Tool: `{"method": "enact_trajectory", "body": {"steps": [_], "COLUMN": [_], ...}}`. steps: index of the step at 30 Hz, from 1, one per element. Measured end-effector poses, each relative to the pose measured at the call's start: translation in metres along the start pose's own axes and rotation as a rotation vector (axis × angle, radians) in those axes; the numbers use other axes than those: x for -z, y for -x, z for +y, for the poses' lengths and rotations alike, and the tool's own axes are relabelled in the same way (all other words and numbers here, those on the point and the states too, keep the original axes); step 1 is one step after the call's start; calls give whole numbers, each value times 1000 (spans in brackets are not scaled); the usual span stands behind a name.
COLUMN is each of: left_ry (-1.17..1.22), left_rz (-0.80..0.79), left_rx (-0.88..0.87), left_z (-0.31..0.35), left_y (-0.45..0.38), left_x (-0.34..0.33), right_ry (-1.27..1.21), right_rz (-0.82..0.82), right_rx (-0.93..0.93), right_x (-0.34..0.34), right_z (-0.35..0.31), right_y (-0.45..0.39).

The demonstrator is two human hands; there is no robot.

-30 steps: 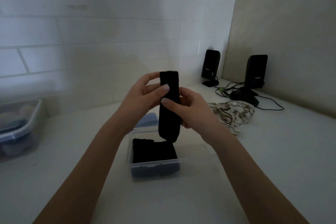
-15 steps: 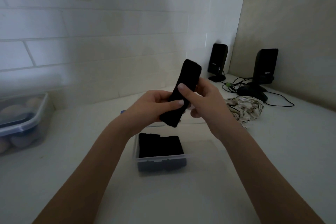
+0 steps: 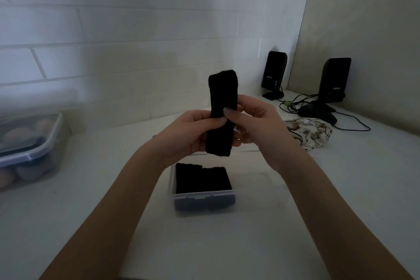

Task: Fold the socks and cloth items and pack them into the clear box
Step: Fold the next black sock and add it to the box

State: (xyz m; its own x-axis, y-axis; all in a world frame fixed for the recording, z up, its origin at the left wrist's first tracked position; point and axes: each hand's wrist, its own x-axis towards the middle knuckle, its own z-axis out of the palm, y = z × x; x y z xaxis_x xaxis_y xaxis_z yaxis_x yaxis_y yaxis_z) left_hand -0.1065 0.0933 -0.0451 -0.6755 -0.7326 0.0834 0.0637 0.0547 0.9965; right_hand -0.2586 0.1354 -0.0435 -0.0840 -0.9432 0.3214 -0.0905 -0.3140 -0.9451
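In the middle of the frame the left hand [image 3: 193,134] and right hand [image 3: 254,125] both pinch the black sock [image 3: 221,116], thumbs curled on its front; half a sec ago it leaned to the right, now it stands about straight up, so I think it's being lined up for a fold. Just below sits the clear box [image 3: 202,198] w/ black folded socks [image 3: 202,179] already in it. The patterned cloth [image 3: 311,134] at mid right waits unfolded, so the job's only partly done.

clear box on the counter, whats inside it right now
The clear box holds black folded socks filling its left part. The right part looks bare through the clear walls. Anything beneath the socks is covered.
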Motion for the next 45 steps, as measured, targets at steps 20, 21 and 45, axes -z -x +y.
{"method": "enact_trajectory", "body": {"steps": [20,21,45], "left_ry": [-170,-225,854], "left_rz": [84,91,154], "left_rx": [-57,-80,-150], "left_z": [-3,-3,4], "left_y": [-2,-2,-10], "left_x": [2,2,10], "right_ry": [81,44,10], "right_rz": [89,100,71], "right_rx": [22,9,221], "right_x": [-2,-2,-7], "right_z": [0,0,-1], "right_y": [0,0,0]}}
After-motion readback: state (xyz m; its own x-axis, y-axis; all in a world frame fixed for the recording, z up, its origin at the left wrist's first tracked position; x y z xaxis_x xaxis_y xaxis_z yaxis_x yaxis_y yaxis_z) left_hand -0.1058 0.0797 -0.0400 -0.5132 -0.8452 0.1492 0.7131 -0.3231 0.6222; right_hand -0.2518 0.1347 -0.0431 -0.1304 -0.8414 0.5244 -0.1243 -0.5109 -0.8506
